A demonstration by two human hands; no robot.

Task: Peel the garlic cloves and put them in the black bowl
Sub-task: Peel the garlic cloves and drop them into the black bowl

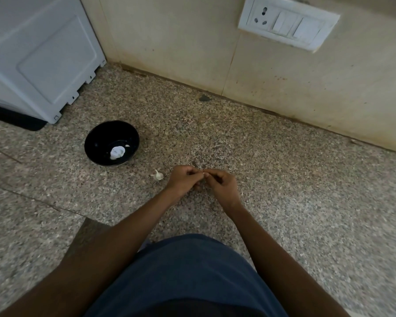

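Peeling is in hand: left hand (185, 179) and right hand (220, 184) pinch a barely visible garlic clove (203, 173) mid-counter; next, strip skin and carry it left to the black bowl (94, 145), past the garlic piece (157, 176)

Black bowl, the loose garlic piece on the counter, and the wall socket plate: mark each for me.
Black bowl (94, 143): head view, on the bare inner wall at its left side.
Garlic piece (157, 176): head view, on the white body.
Socket plate (288, 22): head view, on the left switch's face.
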